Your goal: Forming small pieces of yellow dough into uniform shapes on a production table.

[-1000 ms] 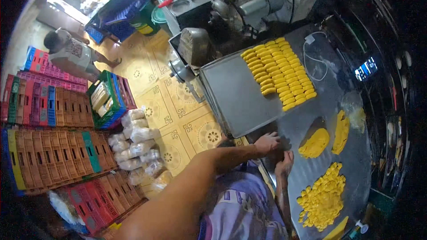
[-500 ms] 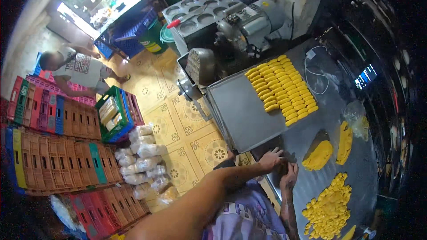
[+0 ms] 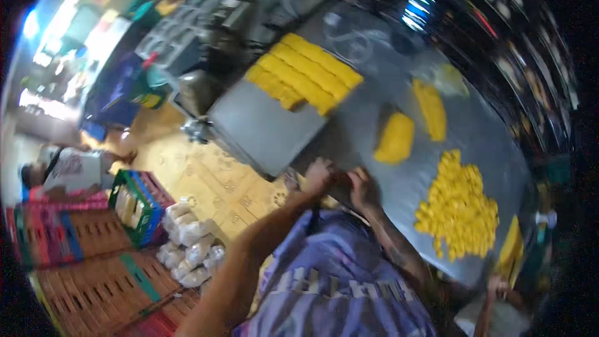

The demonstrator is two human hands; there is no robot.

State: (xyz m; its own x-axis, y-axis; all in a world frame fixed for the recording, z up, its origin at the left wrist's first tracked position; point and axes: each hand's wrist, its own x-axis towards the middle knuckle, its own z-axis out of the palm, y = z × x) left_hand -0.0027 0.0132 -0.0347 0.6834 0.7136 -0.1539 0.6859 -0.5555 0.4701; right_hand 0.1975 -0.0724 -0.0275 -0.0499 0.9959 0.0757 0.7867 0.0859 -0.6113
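Observation:
My left hand (image 3: 319,176) and my right hand (image 3: 362,188) are close together at the near edge of a grey metal table (image 3: 399,195), just below a flat metal tray (image 3: 265,134). Both hands are smeared by motion, and a dark patch between them is too blurred to name. Rows of small yellow dough rolls (image 3: 306,75) cover the far part of the tray. Right of my hands rest a yellow dough lump (image 3: 396,138) and a longer dough strip (image 3: 432,112). Nearer on the right is a loose pile of small yellow dough pieces (image 3: 458,209).
Another person's hand (image 3: 499,286) is at the lower right by a yellow dough strip (image 3: 511,249). Left on the floor stand stacked crates (image 3: 93,278) and filled plastic bags (image 3: 190,243). A second person (image 3: 78,168) is beyond them. Machinery (image 3: 228,50) stands behind the tray.
The view has swung right, so tray, dough and table appear further left. My hands remain together by the tray's near side. The other person's hand has come into view.

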